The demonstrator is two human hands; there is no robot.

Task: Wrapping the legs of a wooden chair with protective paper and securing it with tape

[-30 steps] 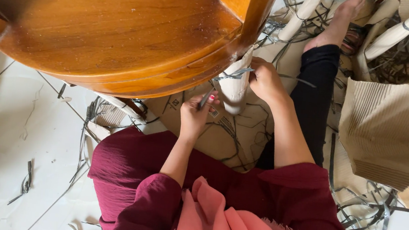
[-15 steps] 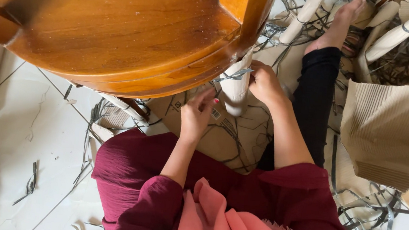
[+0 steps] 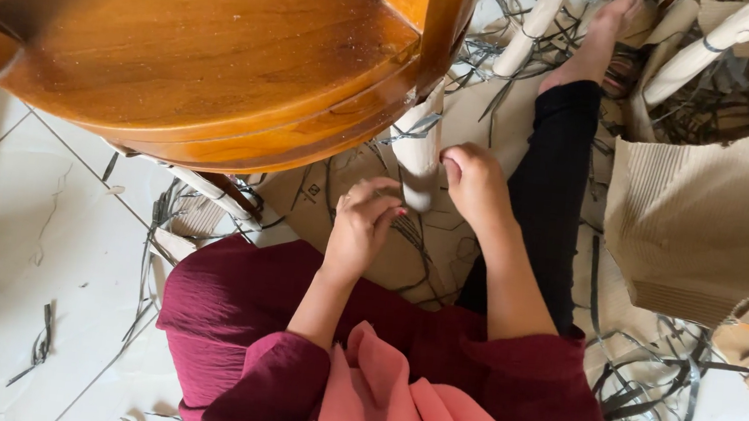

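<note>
A round wooden table (image 3: 180,45) stands close in front of me, its varnished rim filling the top left. One of its legs (image 3: 420,151) is wrapped in pale paper and bound with a dark plastic strap. My right hand (image 3: 476,182) grips the wrapped leg from the right side. My left hand (image 3: 362,223) is just left of the leg's lower end, fingers curled around the wrapping near its bottom edge. I sit on the floor in dark red clothes, with a black-trousered leg (image 3: 561,174) stretched out to the right of the table leg.
Corrugated cardboard sheets (image 3: 713,216) lie at the right, and flattened cardboard (image 3: 444,245) lies under the leg. Several cut dark straps (image 3: 651,384) litter the floor. More paper-wrapped legs (image 3: 730,34) show at the top right. White tiled floor (image 3: 43,233) is at the left.
My left hand has moved right and closer to the wrapped leg's lower end. The right hand stays on the leg. The view has shifted slightly.
</note>
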